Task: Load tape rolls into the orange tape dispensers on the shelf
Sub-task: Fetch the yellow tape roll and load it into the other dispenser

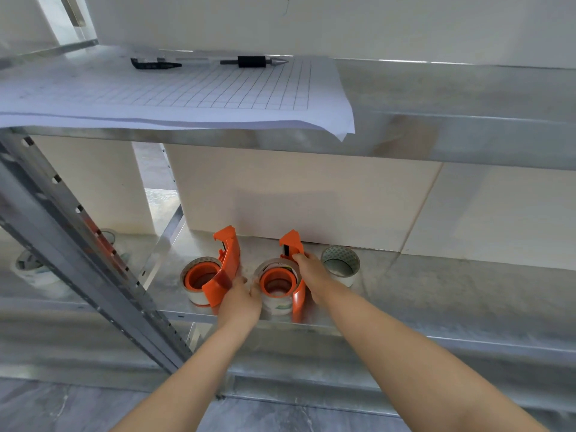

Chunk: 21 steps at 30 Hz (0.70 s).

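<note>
At the far left, behind the slanted metal upright, a loose tape roll sits on the lower shelf, blurred and partly hidden. Right of the upright, on the same metal shelf, stands the left orange dispenser, its cutter end pointing up toward the far wall. A tape roll sits on its orange hub, which shows through the middle of the roll. Just right of it, the left hand reaches in between the two dispensers, fingers curled, its fingertips touching the left side of the second tape roll; how firmly it grips cannot be told. This roll sits over the orange hub of the right orange dispenser, whose cutter end also rises at the far side. The right hand lies against the right side of that dispenser, fingers wrapped around its frame and reaching up toward the cutter end. Just right of this hand, a spare tape roll stands on the shelf near the wall, its open core facing up. On the upper shelf, a sheet of grid paper lies flat with a pen at its far edge.
</note>
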{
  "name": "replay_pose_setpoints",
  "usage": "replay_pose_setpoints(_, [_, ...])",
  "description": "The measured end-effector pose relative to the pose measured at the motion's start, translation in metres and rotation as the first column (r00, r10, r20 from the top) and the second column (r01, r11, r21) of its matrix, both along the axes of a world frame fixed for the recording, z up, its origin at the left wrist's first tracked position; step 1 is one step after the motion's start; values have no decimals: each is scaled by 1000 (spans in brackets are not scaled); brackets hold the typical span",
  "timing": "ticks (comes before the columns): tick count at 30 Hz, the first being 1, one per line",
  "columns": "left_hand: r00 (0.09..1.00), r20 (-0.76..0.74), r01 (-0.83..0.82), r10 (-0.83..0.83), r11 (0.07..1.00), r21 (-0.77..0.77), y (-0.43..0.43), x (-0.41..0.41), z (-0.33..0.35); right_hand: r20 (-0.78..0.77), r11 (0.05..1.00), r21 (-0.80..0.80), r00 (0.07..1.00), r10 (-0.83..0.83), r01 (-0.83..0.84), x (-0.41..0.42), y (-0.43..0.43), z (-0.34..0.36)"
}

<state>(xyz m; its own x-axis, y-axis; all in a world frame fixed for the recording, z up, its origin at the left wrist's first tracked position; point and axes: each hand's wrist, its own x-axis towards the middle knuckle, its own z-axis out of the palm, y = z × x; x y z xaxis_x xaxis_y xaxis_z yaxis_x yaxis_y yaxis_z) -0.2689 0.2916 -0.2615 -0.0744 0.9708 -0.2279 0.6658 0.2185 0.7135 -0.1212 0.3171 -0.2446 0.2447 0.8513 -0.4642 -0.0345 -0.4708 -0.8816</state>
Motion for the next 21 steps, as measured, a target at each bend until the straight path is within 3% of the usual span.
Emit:
replay_pose_setpoints(3, [999,33,-34,33,999,24,-2,4,7,-53,999,-32,998,24,-26,8,-4,0])
replay_pose_setpoints(6, [996,88,-20,0,971,236,-9,15,21,-39,998,-64,999,-9,7,15,-18,-7])
replay_pose_setpoints(9, [974,146,105,-176,911,399,-18,37,31,-89,984,-68,982,-168,162,31,-42,-10])
replay_pose_setpoints(11, [943,148,207,-299,871,445,-23,58,33,-32,954,25,954,-299,299,49,-56,-8])
replay_pose_setpoints(15, [886,244,316,-395,898,307,-31,104,29,214,871,215,849,-483,441,88,-65,-7])
replay_pose_setpoints(17, [894,205,350,-398,907,232,-29,122,23,324,916,204,860,-395,345,101,-65,-9])
replay_pose_setpoints(21, [926,253,291,-279,957,-11,-18,142,16,432,995,97,901,-34,-9,112,-65,-18])
